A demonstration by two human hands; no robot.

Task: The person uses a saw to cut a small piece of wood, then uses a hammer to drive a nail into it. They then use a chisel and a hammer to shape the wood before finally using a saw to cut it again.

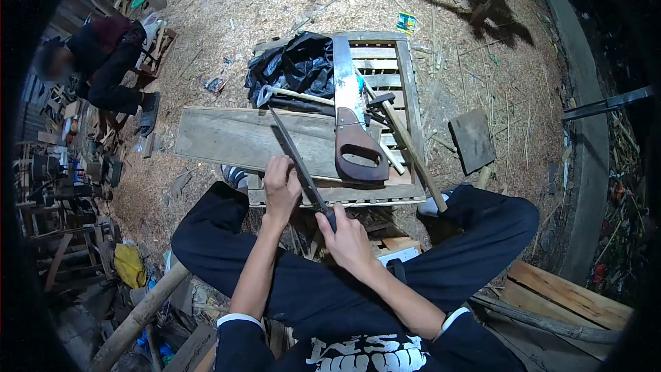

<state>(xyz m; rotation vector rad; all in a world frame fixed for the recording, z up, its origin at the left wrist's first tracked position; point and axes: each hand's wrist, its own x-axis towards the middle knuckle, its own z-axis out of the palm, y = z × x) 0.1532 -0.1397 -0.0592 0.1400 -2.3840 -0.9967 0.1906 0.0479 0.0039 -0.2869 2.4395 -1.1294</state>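
Observation:
My right hand [346,240] is wrapped around the dark handle of a long, narrow dark blade [292,147]. It slants up and to the left, its tip over a wide wooden board [234,136]. Beside the blade's left side, my left hand [281,186] has its fingers curled together close to the metal; what they pinch, if anything, is hidden. A handsaw [352,107] with a brown wooden handle lies on a slatted wooden stand [411,89], just right of the board. Next to the saw rests a long-handled hammer [406,134].
A black plastic bag [297,65] is bunched on the stand's upper left. Right of it, a square wooden piece [472,140] lies on the shavings-covered ground. At far left another person [110,62] sits bent over. A pole [138,317] and planks [568,296] flank my legs.

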